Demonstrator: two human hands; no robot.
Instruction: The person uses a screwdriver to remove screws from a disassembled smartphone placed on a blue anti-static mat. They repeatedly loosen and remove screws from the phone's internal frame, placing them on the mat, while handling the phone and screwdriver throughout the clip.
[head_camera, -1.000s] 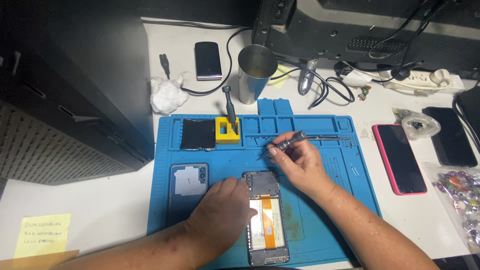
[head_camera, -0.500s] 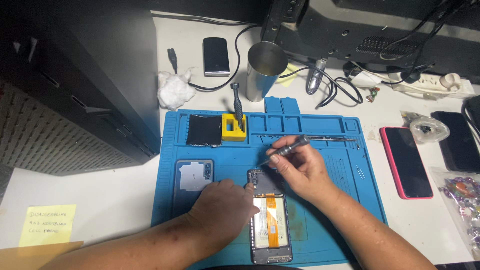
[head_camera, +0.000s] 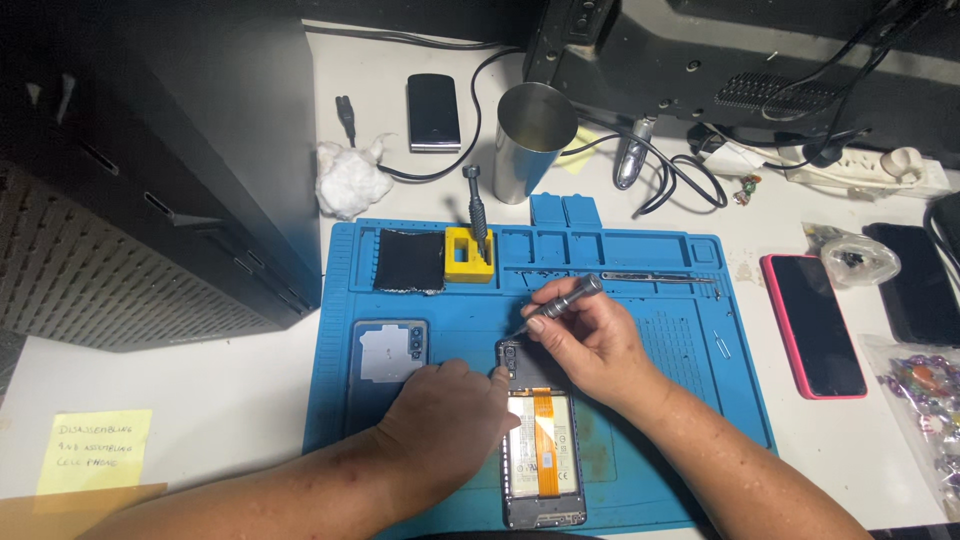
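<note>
So the opened phone (head_camera: 540, 450) is lying face down on the blue repair mat (head_camera: 660, 440), near edge, back cover off (orange ribbon cable showing). The left hand (head_camera: 440, 420) is resting flat on the phone's left side, pinning it down, not gripping anything. The right hand (head_camera: 590, 345) is pinching a small grey screwdriver (head_camera: 560, 303), its tip angling toward the phone's far end. The removed back cover (head_camera: 388, 355) is sitting just left.

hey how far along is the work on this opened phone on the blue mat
Done: the back cover is off, lying beside the opened phone. In hand: the left hand steadies the phone; the right hand holds a screwdriver above its camera end. Left: the orange flex cable remains in place.
</note>
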